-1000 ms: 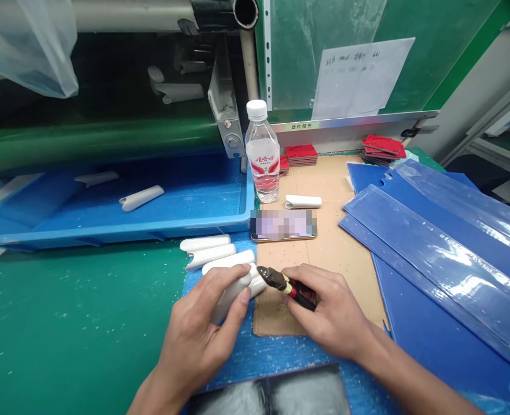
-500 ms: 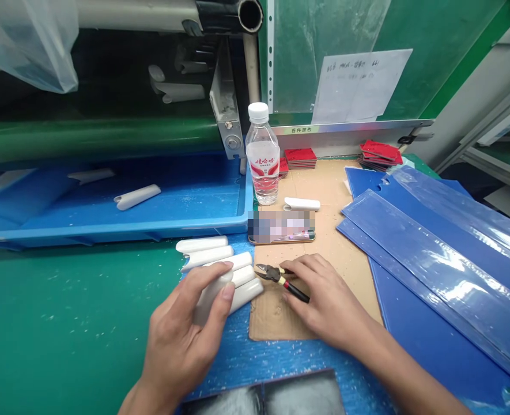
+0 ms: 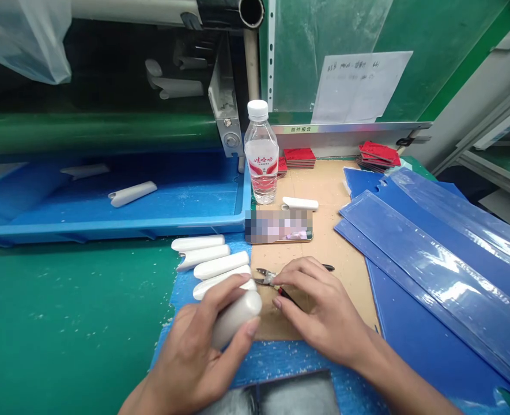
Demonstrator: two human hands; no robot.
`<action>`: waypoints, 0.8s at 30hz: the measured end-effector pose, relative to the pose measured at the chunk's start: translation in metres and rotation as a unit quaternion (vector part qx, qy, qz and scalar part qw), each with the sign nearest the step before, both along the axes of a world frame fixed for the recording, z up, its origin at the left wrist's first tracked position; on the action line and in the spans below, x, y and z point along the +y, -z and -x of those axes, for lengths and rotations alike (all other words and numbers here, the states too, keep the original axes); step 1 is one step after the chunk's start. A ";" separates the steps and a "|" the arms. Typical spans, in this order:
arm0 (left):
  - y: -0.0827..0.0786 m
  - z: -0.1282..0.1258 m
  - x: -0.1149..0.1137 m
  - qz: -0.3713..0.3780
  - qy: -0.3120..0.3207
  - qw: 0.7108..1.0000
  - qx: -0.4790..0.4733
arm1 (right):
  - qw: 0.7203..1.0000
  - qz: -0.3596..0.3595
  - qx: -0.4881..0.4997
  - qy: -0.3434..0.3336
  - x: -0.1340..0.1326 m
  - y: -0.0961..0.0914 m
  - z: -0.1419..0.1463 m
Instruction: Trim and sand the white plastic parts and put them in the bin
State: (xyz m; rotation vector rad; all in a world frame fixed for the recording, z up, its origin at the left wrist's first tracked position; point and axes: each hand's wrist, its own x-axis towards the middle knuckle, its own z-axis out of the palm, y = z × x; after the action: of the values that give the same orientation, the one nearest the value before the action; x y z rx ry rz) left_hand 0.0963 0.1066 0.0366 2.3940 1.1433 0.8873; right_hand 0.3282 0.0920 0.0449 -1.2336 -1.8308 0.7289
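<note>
My left hand (image 3: 211,340) grips a white, rounded plastic piece (image 3: 237,314) between thumb and fingers, its smooth end facing right. Several similar white pieces (image 3: 220,265) lie side by side on the blue surface just beyond it; the fingers partly cover the closest one. My right hand (image 3: 324,305) is over a pair of cutting pliers (image 3: 266,277) lying on the cardboard. Its thumb and fingers are apart, fingertips near or touching the pliers around the pivot. The jaws point left and are parted. One dark handle shows beyond the fingers, the other beside the thumb.
A blue tray (image 3: 185,223) with white pieces stands left, under a green conveyor roller (image 3: 99,134). A water bottle (image 3: 261,161), a phone (image 3: 298,235) and another white piece (image 3: 300,204) sit ahead. Blue sheets (image 3: 410,276) lie right; red cards (image 3: 299,158) are at the back.
My left hand has moved right and toward me with the white piece, away from the row. The right hand has shifted over the pliers, and a handle now shows beyond its fingers.
</note>
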 end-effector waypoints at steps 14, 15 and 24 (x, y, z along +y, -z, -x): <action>-0.013 -0.002 0.008 -0.006 0.114 0.992 0.050 | 0.989 0.015 0.046 -0.143 -0.007 -0.003 0.002; -0.013 0.000 0.010 -0.001 0.094 0.995 0.038 | 0.990 0.018 0.047 -0.129 -0.007 -0.004 0.001; 0.003 0.002 0.025 0.001 0.041 0.988 0.149 | 0.996 0.021 0.078 -0.048 -0.008 -0.005 0.002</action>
State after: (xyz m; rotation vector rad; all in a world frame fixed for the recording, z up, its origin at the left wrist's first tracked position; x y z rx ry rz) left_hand 0.0947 0.1313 0.0341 2.6148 1.1355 0.5124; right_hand 0.3262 0.0839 0.0498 -1.0886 -1.7626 0.8975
